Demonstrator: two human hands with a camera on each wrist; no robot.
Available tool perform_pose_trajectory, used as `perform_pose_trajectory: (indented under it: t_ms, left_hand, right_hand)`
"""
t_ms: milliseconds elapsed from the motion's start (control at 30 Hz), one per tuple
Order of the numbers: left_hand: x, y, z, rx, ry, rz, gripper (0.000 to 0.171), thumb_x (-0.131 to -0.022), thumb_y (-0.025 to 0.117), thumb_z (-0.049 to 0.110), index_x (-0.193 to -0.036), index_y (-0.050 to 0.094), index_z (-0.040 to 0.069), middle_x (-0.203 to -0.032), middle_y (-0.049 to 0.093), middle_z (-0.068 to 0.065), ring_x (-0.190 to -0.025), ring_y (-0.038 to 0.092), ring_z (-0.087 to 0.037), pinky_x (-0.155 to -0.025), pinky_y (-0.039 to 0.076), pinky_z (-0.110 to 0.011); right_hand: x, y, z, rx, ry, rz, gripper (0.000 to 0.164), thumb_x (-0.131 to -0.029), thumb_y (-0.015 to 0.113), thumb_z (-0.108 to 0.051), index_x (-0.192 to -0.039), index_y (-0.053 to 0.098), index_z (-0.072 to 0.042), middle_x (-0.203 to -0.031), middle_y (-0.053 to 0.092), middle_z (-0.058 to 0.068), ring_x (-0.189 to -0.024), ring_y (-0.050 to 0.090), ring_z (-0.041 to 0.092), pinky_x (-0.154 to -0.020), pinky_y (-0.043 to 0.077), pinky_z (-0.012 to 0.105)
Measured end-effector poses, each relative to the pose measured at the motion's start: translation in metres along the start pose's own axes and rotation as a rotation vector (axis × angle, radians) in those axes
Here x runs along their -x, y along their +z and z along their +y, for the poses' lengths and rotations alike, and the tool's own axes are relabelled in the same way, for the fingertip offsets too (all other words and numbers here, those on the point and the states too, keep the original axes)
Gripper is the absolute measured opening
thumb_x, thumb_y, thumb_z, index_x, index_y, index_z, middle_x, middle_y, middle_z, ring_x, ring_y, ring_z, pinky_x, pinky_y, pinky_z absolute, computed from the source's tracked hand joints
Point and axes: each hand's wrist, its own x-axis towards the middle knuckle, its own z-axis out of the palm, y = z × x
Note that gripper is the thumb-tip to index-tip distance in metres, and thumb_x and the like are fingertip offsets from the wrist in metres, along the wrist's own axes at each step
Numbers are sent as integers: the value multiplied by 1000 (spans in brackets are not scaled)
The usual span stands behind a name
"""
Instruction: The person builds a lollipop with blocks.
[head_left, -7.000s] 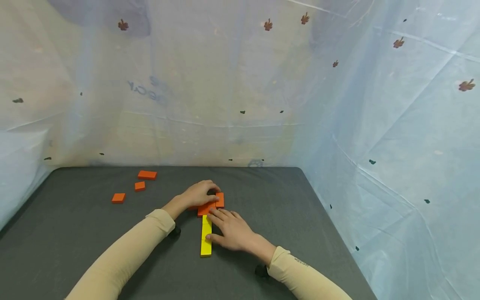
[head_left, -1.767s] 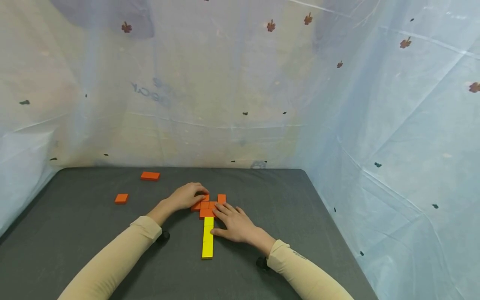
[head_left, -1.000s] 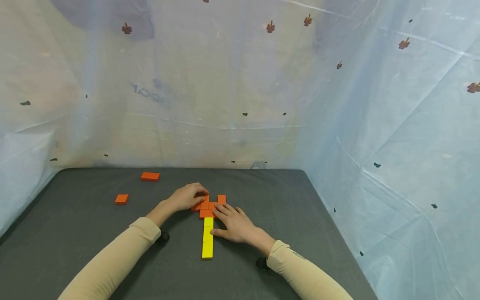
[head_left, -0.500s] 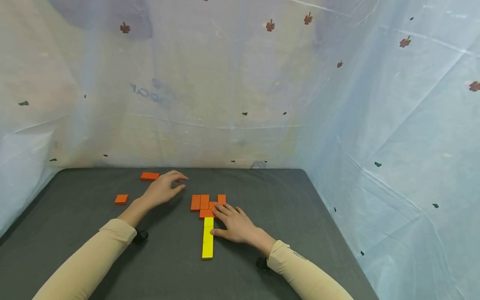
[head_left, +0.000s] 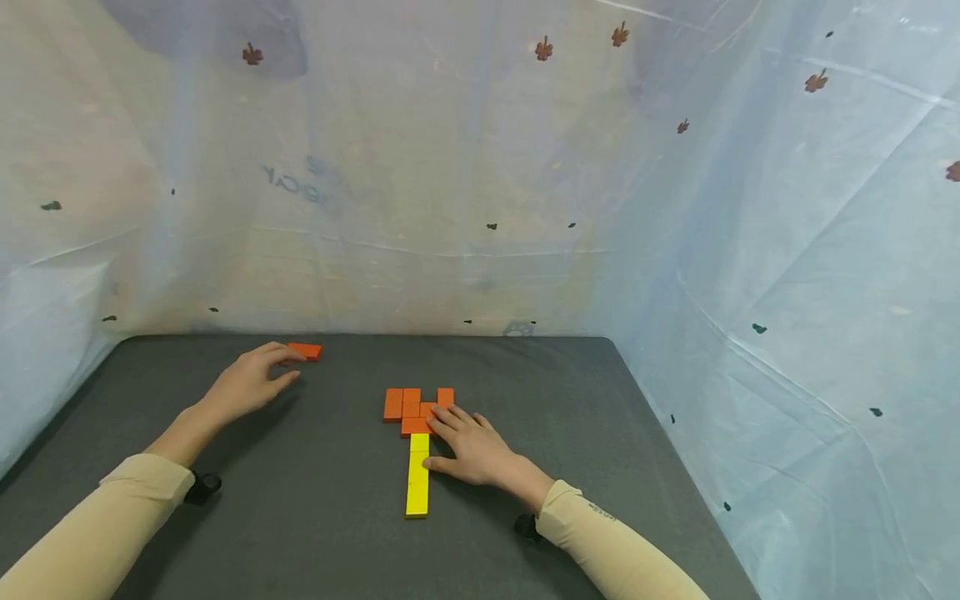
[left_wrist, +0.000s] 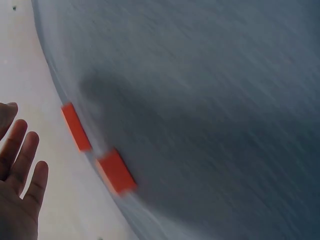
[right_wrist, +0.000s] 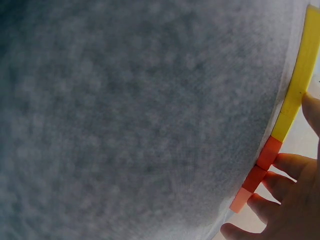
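My left hand (head_left: 247, 385) hovers over the left of the table, fingers extended and holding nothing. Its fingertips overlap a long orange block (head_left: 309, 351) at the back. Two orange pieces show in the left wrist view, a slim one (left_wrist: 76, 127) and a broader block (left_wrist: 116, 171); the left hand hides the broader one in the head view. My right hand (head_left: 474, 446) rests with spread fingers on the assembled shape, fingertips on the orange blocks (head_left: 411, 402) and thumb at the yellow strip (head_left: 417, 487). In the right wrist view, its fingers line the edge of red-orange blocks (right_wrist: 255, 177).
The dark grey table (head_left: 337, 533) runs back to a pale plastic sheet (head_left: 390, 167) with leaf prints. More of the sheet hangs along the right side (head_left: 810, 333). A small black object (head_left: 204, 487) sits at the left cuff.
A loose orange square was added to the shape's left part. My left hand then let go and moved left to the remaining loose blocks. My right hand has stayed on the shape.
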Motion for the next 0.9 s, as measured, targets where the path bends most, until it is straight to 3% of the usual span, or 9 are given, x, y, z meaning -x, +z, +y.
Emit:
perform_pose_trajectory:
  t_ms: [200, 500, 900]
  left_hand:
    - [21, -15, -23, -53, -10, 9, 29, -96, 74, 8, -123, 72, -1, -124, 64, -25, -106, 66, -44, -77, 56, -60]
    - [42, -23, -55, -115, -51, -91, 37, -93, 76, 12, -127, 70, -2, -129, 63, -30, -114, 61, -52, -85, 51, -68]
    - [48, -22, -61, -128, -74, -125, 32, -91, 78, 9, -120, 74, -1, -124, 67, -31, -114, 60, -55, -87, 50, -70]
  right_hand:
    - [1, -3, 0, -3, 4, 2, 75, -104, 54, -60, -165, 33, -21, -172, 22, -3, -159, 20, 25, -124, 27, 58]
    - [-1, -2, 2, -9, 8, 2, 75, -104, 53, -60, -165, 32, -22, -172, 21, -4, -159, 20, 25, -124, 25, 57]
    - [-2, 2, 1, 9, -1, 5, 77, -103, 52, -61, -165, 31, -22, -173, 21, -3, -159, 20, 25, -124, 26, 57]
